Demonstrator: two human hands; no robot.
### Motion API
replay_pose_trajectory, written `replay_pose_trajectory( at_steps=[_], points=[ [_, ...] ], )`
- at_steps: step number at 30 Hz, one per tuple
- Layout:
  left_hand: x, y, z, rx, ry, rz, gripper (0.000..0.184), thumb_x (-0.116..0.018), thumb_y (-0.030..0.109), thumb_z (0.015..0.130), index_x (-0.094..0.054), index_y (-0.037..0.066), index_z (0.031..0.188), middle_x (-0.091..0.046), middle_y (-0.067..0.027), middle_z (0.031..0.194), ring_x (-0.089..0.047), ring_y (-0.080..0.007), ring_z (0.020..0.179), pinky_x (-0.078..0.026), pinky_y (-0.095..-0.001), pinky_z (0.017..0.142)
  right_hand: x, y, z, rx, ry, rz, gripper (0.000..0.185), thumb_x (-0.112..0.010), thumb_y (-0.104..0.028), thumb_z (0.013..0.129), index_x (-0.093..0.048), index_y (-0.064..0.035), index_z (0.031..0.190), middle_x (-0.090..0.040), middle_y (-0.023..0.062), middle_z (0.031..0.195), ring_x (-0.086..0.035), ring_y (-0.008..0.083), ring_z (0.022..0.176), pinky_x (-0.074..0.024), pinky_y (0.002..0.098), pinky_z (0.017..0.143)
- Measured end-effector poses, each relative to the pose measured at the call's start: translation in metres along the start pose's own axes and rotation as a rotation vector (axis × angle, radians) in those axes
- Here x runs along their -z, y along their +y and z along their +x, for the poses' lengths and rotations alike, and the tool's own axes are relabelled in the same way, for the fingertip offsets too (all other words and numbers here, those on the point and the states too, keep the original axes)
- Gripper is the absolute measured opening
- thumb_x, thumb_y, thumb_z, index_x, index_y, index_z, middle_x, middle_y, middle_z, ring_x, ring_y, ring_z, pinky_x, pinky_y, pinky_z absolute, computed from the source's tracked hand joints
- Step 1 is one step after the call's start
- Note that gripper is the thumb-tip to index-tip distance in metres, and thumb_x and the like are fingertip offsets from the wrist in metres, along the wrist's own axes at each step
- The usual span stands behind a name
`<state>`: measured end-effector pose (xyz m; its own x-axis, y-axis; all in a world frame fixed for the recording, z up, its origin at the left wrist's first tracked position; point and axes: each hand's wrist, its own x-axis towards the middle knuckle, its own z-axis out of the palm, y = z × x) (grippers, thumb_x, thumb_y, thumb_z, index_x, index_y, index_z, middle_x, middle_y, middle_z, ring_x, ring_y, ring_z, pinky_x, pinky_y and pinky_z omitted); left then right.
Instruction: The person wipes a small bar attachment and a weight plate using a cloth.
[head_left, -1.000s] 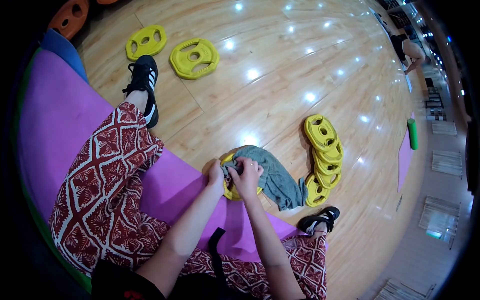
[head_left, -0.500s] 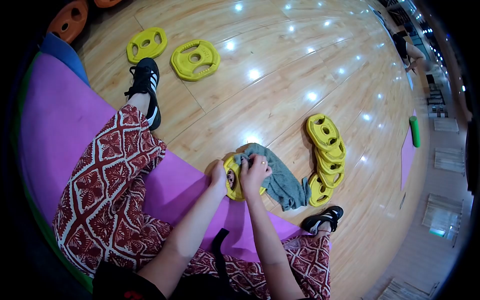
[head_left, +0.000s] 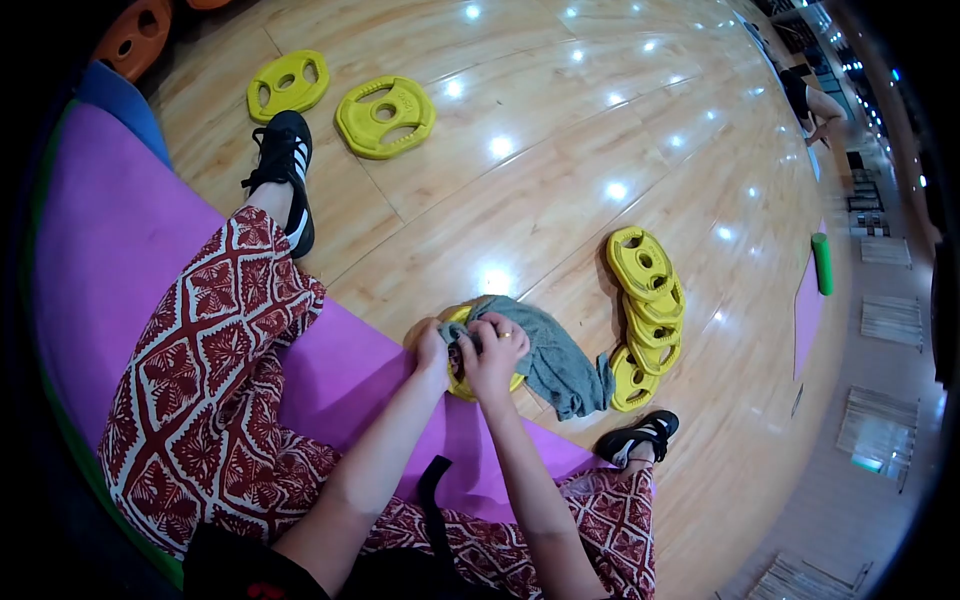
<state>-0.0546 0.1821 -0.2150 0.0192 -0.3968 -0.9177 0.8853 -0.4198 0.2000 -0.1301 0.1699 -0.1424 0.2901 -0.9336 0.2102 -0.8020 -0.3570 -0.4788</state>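
Between my legs a yellow weight plate (head_left: 460, 383) is partly covered by my hands and a grey-green cloth (head_left: 560, 365). My left hand (head_left: 432, 352) is closed on the plate's left rim. My right hand (head_left: 493, 352), with a ring on one finger, grips the bunched end of the cloth against the plate's face, near a cutout. The rest of the cloth trails to the right onto the wooden floor. Its far end lies beside an overlapping row of several yellow plates (head_left: 645, 265).
Two yellow plates (head_left: 385, 117) (head_left: 288, 86) lie past my left shoe (head_left: 286, 160). My right shoe (head_left: 640, 435) is near the row. A purple mat (head_left: 130, 220) is under me. Orange plates (head_left: 133, 40) are top left. Another person (head_left: 822, 105) and a green roller (head_left: 822, 264) are far right.
My right hand has shifted slightly left over the plate with the cloth, after having moved right half a second ago. My left hand keeps its place on the rim.
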Motion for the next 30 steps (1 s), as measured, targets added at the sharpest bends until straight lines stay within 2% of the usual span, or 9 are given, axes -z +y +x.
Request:
replay_pose_trajectory(
  at_steps=[6, 8, 9, 11, 12, 14, 18, 24, 30],
  points=[
    [-0.006, 0.002, -0.009, -0.055, 0.045, -0.026, 0.029, -0.034, 0.032, 0.083, -0.047, 0.015, 0.063, -0.048, 0.0004, 0.058, -0.048, -0.0131, 0.050, -0.038, -0.0277, 0.042, -0.001, 0.004, 0.001, 0.048, -0.088, 0.004, 0.021, -0.064, -0.020, 0.067, -0.055, -0.0078, 0.081, -0.048, 0.0093, 0.097, -0.038, 0.0298, 0.095, -0.0235, 0.0437, 0.085],
    [-0.004, 0.004, -0.005, 0.047, 0.015, 0.009, 0.030, -0.033, 0.033, 0.084, -0.047, 0.015, 0.064, -0.048, 0.0000, 0.058, -0.048, -0.0134, 0.048, -0.038, -0.0280, 0.041, -0.005, 0.006, 0.005, -0.036, -0.058, -0.008, 0.039, -0.067, -0.029, 0.065, -0.052, -0.0059, 0.094, -0.045, 0.0113, 0.103, -0.037, 0.0309, 0.099, -0.0223, 0.0443, 0.088],
    [-0.005, 0.004, -0.003, 0.046, 0.015, 0.013, 0.030, -0.033, 0.033, 0.084, -0.047, 0.015, 0.064, -0.048, 0.0000, 0.058, -0.048, -0.0134, 0.048, -0.038, -0.0280, 0.041, -0.005, 0.006, 0.007, -0.039, -0.055, -0.007, 0.039, -0.067, -0.029, 0.065, -0.052, -0.0059, 0.094, -0.045, 0.0113, 0.103, -0.037, 0.0309, 0.099, -0.0223, 0.0443, 0.088],
    [-0.005, 0.003, -0.001, 0.003, 0.024, -0.037, 0.032, -0.033, 0.036, 0.084, -0.048, 0.015, 0.065, -0.049, -0.0003, 0.057, -0.047, -0.0132, 0.044, -0.038, -0.0275, 0.038, -0.003, 0.008, 0.010, -0.089, 0.031, -0.133, 0.062, -0.069, -0.038, 0.061, -0.046, -0.0030, 0.107, -0.042, 0.0130, 0.111, -0.035, 0.0322, 0.104, -0.0217, 0.0448, 0.090],
    [-0.001, 0.001, 0.004, 0.005, 0.024, -0.033, 0.032, -0.033, 0.036, 0.084, -0.048, 0.015, 0.065, -0.049, -0.0003, 0.057, -0.047, -0.0132, 0.044, -0.038, -0.0275, 0.038, -0.003, 0.008, 0.010, -0.093, 0.032, -0.134, 0.062, -0.069, -0.038, 0.061, -0.046, -0.0030, 0.107, -0.042, 0.0130, 0.111, -0.035, 0.0322, 0.104, -0.0217, 0.0448, 0.090],
    [0.007, -0.003, 0.016, 0.037, -0.025, 0.048, 0.034, -0.029, 0.033, 0.085, -0.055, 0.010, 0.081, -0.058, -0.0056, 0.076, -0.056, -0.0167, 0.070, -0.047, -0.0315, 0.063, -0.004, 0.010, 0.010, -0.196, -0.020, -0.135, 0.070, -0.069, -0.038, 0.061, -0.042, -0.0029, 0.116, -0.039, 0.0134, 0.119, -0.033, 0.0330, 0.110, -0.0204, 0.0433, 0.094],
    [0.006, -0.002, 0.013, 0.033, -0.038, 0.054, 0.039, -0.027, 0.036, 0.086, -0.055, 0.008, 0.086, -0.059, -0.0076, 0.081, -0.057, -0.0187, 0.073, -0.047, -0.0336, 0.068, -0.009, 0.017, 0.009, -0.203, 0.000, -0.161, 0.071, -0.068, -0.039, 0.061, -0.042, -0.0003, 0.115, -0.039, 0.0154, 0.120, -0.034, 0.0332, 0.108, -0.0234, 0.0447, 0.091],
    [0.004, 0.002, 0.008, 0.062, -0.008, 0.153, 0.043, -0.026, 0.037, 0.086, -0.056, 0.006, 0.093, -0.060, -0.0097, 0.088, -0.057, -0.0210, 0.077, -0.046, -0.0342, 0.072, -0.006, 0.018, 0.014, -0.206, -0.042, -0.180, 0.055, -0.062, -0.034, 0.069, -0.046, -0.0048, 0.113, -0.045, 0.0097, 0.118, -0.038, 0.0309, 0.106, -0.0250, 0.0440, 0.090],
    [0.007, 0.000, 0.014, 0.045, -0.006, 0.139, 0.041, -0.028, 0.033, 0.083, -0.057, 0.006, 0.091, -0.061, -0.0093, 0.087, -0.057, -0.0210, 0.076, -0.046, -0.0333, 0.071, -0.008, 0.040, 0.016, -0.234, 0.023, 0.014, 0.031, -0.054, -0.013, 0.075, -0.053, -0.0047, 0.104, -0.055, 0.0109, 0.103, -0.046, 0.0292, 0.096, -0.0326, 0.0392, 0.085]
  ],
)
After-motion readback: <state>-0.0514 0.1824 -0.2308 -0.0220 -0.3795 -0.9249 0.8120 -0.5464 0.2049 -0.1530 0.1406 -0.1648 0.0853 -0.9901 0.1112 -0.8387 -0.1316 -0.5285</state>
